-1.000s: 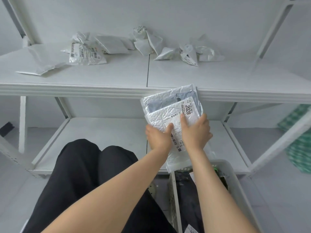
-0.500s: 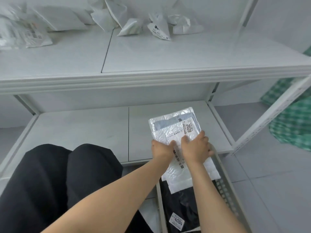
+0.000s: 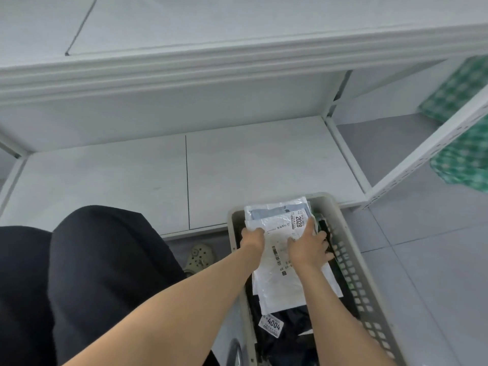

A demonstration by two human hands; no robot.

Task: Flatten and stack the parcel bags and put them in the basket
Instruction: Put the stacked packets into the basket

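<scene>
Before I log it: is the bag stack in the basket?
In: bag stack lies within basket walls; left hand, right hand grip it.

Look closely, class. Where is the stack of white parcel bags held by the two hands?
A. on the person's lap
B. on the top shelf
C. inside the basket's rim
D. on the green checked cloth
C: the left hand and right hand hold the stack of parcel bags within the walls of the basket, over a dark bag.

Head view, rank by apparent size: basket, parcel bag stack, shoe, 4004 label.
1. basket
2. parcel bag stack
3. shoe, partly hidden
4. 4004 label, only slightly smaller than the visible part of the shoe
</scene>
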